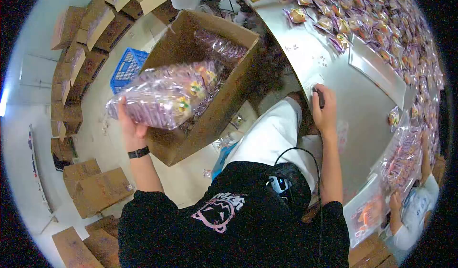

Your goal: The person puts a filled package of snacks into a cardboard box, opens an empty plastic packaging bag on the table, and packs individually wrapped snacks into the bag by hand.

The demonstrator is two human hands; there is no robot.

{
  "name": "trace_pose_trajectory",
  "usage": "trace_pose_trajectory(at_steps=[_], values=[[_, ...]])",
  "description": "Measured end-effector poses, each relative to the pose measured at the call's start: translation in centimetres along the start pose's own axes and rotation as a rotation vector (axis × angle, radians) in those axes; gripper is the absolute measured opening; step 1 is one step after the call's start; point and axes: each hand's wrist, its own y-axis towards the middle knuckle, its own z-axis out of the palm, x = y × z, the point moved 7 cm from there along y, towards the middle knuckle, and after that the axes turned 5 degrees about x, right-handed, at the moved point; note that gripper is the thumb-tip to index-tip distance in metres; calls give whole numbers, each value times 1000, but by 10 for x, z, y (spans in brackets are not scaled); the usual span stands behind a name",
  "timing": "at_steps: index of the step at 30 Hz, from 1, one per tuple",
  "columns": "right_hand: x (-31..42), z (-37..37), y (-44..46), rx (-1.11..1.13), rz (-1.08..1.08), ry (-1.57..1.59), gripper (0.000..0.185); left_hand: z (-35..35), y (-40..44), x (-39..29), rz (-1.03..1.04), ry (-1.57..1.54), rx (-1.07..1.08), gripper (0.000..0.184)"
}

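Note:
My left hand (131,127), with a dark band at the wrist, grips the near end of a large clear plastic bag (162,98). Rows of small purple-and-yellow wrapped packets fill the bag. It lies tilted over the opening of a big cardboard box (210,120), where another filled bag (219,46) shows inside. My right hand (325,108) rests at the edge of the metal table (353,120), its fingers closed around a small dark object (318,97) whose kind I cannot make out.
Many loose wrapped packets (372,15) cover the table's far side, beside a metal plate (374,70). A blue plastic crate (128,67) stands behind the box. Cardboard boxes (100,187) line the left. Another person (415,211) works at lower right, near a filled bag (400,158).

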Motion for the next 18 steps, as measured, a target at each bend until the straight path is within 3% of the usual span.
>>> trace_pose_trajectory(at_steps=[3,8,11,12,15,18], values=[[27,-3,-1,-17,-108,-165,16,-36,24,60,-176,97,-67,55],[22,-4,-2,-1,-48,-148,14,-38,68,126,-337,267,-161,52],[23,-4,0,-28,-54,-145,14,-15,96,158,-443,342,-100,52],[24,-4,0,-32,-54,-158,14,-20,125,180,-481,273,72,54],[23,-5,-1,-24,-41,-148,12,2,166,195,-508,381,52,53],[15,-7,2,-44,-28,-87,10,34,192,198,-379,408,208,61]])
